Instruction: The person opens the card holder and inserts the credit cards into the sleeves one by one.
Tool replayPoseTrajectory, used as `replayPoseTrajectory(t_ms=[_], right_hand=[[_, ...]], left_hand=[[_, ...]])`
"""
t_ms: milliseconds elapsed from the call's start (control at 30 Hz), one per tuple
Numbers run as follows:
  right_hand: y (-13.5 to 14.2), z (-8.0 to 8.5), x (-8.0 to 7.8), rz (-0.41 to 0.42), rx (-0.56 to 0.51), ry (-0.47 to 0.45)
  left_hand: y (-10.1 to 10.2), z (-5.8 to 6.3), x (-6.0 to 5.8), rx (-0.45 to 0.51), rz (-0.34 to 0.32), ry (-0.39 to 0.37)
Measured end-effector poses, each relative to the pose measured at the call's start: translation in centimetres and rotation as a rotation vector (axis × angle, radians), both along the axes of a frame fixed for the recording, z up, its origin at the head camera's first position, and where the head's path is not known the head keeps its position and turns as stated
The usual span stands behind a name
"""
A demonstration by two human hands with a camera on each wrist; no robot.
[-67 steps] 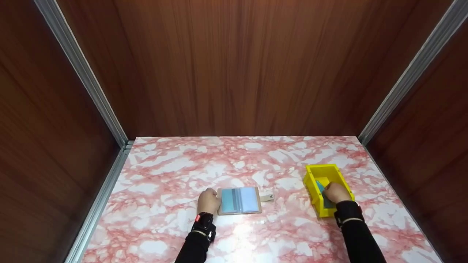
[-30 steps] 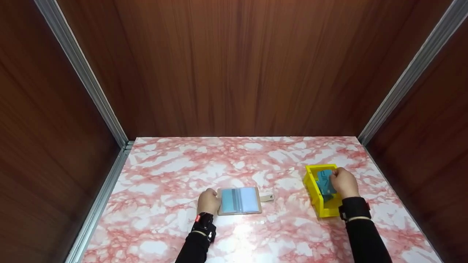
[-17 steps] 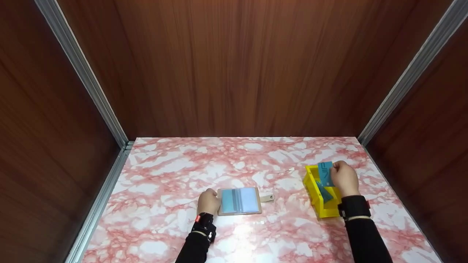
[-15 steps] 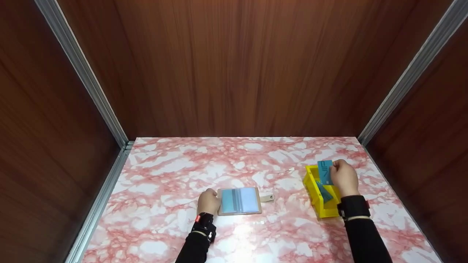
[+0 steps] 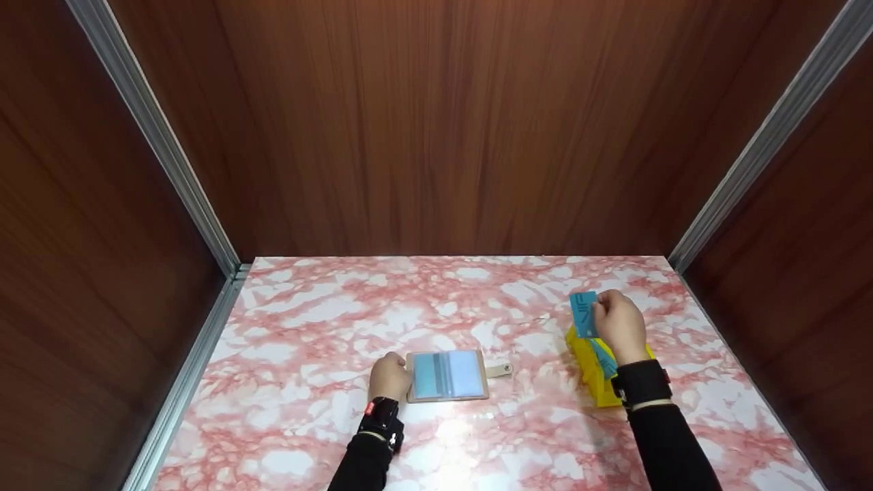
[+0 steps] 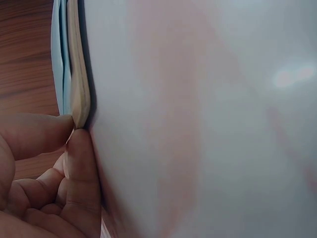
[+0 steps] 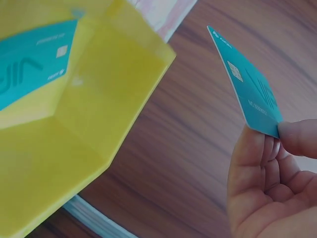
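A card holder lies spread on the table, with clear sleeves, a teal card in its left sleeve and a snap strap sticking out to the right. My left hand pinches its left edge between thumb and finger; the left wrist view shows the tan cover edge in that pinch. My right hand pinches a teal plastic card by one edge, raised above the yellow bin. In the right wrist view the held card shows a chip and large lettering.
Inside the yellow bin, another teal card leans against the wall. The pink-and-white marbled table is bounded by brown wood-grain panels and metal corner rails.
My right hand has come up out of the yellow bin with a teal card and shifted a little left. The left hand and card holder have stayed in place.
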State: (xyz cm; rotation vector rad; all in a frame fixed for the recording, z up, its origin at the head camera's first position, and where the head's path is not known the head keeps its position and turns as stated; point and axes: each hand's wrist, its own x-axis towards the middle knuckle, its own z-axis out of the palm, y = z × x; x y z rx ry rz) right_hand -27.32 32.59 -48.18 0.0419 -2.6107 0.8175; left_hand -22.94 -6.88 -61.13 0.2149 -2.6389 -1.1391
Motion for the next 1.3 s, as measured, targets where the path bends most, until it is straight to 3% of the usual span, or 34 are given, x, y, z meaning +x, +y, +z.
replayPoseTrajectory(t_ms=[600, 933, 1300], right_hand=[[-4.5, -1.6, -0.9, 0.053, -0.064, -0.179], [-6.8, -3.2, -0.7, 0.135, -0.049, -0.05], [-10.0, -4.5, -0.6, 0.157, -0.095, -0.127]], left_hand=[[0.0, 0.2, 0.2, 0.02, -0.01, -0.014], [0.0, 0.0, 0.1, 0.011, -0.001, -0.01], [0.0, 0.1, 0.1, 0.016, -0.003, -0.023]])
